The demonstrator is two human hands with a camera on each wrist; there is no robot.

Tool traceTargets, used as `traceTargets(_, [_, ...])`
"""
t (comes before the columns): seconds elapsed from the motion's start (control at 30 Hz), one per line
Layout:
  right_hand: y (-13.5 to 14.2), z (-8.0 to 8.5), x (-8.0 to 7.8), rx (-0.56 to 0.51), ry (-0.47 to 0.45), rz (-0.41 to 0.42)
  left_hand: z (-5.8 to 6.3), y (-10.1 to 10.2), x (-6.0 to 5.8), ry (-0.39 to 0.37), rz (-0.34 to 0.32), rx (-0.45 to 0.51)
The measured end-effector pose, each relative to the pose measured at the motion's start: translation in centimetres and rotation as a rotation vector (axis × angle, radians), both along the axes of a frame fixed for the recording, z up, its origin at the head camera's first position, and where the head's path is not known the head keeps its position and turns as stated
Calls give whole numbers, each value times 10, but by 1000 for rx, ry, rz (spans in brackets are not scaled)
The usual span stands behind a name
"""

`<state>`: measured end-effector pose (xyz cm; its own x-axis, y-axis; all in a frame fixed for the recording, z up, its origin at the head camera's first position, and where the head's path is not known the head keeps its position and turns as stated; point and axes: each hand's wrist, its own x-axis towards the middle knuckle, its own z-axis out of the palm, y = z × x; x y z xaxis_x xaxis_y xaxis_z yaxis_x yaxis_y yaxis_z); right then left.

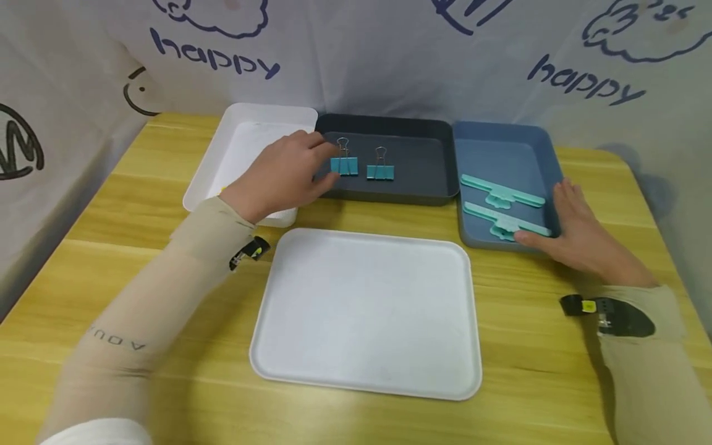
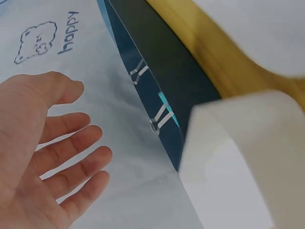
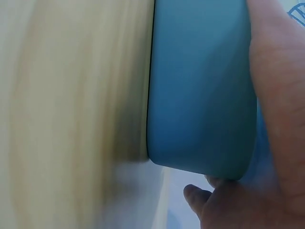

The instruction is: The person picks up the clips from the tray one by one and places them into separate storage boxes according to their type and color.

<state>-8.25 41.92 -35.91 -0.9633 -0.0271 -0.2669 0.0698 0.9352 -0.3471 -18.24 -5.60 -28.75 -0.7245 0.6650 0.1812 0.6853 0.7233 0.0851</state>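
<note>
My left hand (image 1: 292, 170) hovers above the meeting edges of the white tray (image 1: 253, 112) and the black tray (image 1: 411, 194), its fingers relaxed and apart in the left wrist view. Two teal binder clips lie in the black tray. One binder clip (image 1: 346, 167) is close beside my left fingertips; the other binder clip (image 1: 381, 173) lies to its right. My right hand (image 1: 584, 238) is spread at the near right corner of the blue tray (image 1: 500, 133), thumb over the front rim, fingers along the right side. Beside the thumb lie a mint sealing clip (image 1: 506, 219) and, behind it, another sealing clip (image 1: 503, 190).
A large white serving tray (image 1: 364, 315) lies on the wooden table (image 1: 517, 346) in front of the three trays. Behind them hangs a white cloth (image 1: 384, 68) with drawings. A small bit of yellow shows in the white tray beside my left wrist.
</note>
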Motion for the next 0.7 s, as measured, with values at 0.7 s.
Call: traceTargets(0.7, [19,-5,16,-63,109,53,-17,-94,30,101,184,139])
